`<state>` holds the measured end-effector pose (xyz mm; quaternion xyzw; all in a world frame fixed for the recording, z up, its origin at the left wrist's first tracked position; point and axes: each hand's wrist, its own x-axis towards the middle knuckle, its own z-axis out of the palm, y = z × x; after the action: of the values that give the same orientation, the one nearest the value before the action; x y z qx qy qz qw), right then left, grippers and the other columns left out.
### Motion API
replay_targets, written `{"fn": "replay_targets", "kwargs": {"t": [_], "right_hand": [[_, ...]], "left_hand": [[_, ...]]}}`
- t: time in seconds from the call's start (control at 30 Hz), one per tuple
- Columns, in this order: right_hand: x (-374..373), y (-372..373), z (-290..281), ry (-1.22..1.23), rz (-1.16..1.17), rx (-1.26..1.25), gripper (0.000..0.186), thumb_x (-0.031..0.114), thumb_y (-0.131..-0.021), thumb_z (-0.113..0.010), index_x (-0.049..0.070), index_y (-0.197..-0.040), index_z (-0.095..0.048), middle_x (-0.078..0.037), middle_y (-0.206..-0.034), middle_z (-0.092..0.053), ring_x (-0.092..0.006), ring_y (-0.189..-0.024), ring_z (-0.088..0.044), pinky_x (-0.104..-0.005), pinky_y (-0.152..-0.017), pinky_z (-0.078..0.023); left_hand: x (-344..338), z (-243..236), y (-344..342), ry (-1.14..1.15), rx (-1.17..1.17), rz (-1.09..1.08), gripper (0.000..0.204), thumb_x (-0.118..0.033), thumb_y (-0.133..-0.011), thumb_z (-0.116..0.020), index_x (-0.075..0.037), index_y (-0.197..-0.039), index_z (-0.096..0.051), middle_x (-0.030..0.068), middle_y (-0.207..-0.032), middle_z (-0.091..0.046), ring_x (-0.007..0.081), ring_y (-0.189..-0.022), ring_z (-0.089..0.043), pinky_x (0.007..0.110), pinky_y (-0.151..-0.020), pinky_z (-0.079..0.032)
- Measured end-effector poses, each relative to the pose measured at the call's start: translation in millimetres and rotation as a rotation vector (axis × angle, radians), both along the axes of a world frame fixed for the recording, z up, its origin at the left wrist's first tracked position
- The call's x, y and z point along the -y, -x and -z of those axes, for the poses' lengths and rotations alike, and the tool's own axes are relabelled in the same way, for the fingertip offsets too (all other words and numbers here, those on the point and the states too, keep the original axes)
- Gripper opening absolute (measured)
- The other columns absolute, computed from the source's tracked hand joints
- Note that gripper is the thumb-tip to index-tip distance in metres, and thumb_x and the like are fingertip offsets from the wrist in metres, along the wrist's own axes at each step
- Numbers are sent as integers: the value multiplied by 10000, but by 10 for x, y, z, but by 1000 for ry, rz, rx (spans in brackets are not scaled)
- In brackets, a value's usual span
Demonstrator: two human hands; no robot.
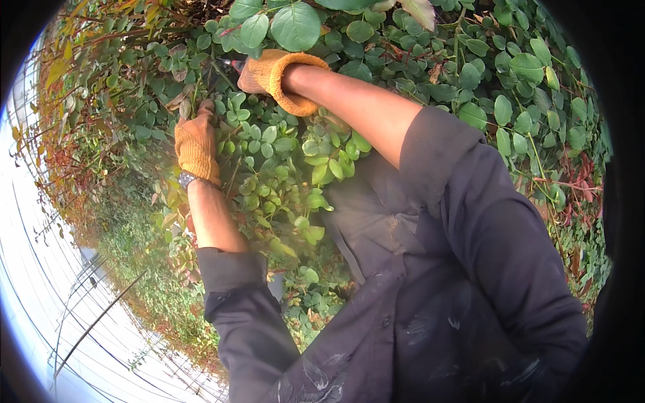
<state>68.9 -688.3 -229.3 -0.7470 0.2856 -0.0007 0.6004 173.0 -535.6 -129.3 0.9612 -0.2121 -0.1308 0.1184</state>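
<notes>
Both of my hands wear orange-yellow knit gloves with darker palms and reach into a leafy bush. My right hand, its wrist bent, is closed around a pair of pruning shears; only a little red and some metal show past the glove. Leaves surround the tool, and a green stem lies close to it. Below and to the left, my left hand is closed among the leaves beside a dry, brownish leaf. Whatever its fingers grip is hidden.
Large green leaves hang in front at the top. Dense foliage fills the right side, and reddish shoots stand at the left. Thin dark wires and a curved rod cross the bright background at lower left.
</notes>
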Motion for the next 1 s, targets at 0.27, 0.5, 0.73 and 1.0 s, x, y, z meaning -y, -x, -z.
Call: {"fn": "replay_targets", "kwargs": {"t": [0.27, 0.5, 0.73, 1.0], "right_hand": [[-135, -42, -39, 167, 93, -62, 397, 345, -1043, -539, 22, -996, -765, -230, -885, -767, -424, -848, -747, -504, -772, -543], [-148, 188, 76, 32, -23, -2, 318, 293, -1026, -601, 63, -824, -689, -110, -600, -573, -254, -506, -557, -431, -481, -404], [16, 261, -118, -528, -127, -182, 306, 232, -949, -641, 14, -738, -598, -130, -610, -598, -261, -524, -621, -425, -558, -543], [-37, 155, 49, -704, 53, -159, 266, 272, -944, -698, 16, -892, -645, -86, -730, -635, -204, -542, -593, -382, -479, -472]], "left_hand": [[-89, 68, -95, -46, 34, 13, 544, -474, -986, -662, 7, -1225, -747, 275, -1122, -772, 475, -1087, -706, 510, -947, -536], [-138, 137, -38, 20, 39, 30, 546, -462, -975, -677, 67, -1087, -750, 286, -979, -766, 471, -968, -715, 514, -889, -534], [-177, 181, 21, 169, -49, -9, 500, -417, -969, -706, 63, -1104, -742, 238, -944, -772, 422, -900, -712, 473, -845, -539], [-241, 273, -17, 147, -119, -25, 451, -362, -1001, -705, -33, -1307, -733, 106, -1050, -793, 240, -886, -714, 377, -815, -554]]}}
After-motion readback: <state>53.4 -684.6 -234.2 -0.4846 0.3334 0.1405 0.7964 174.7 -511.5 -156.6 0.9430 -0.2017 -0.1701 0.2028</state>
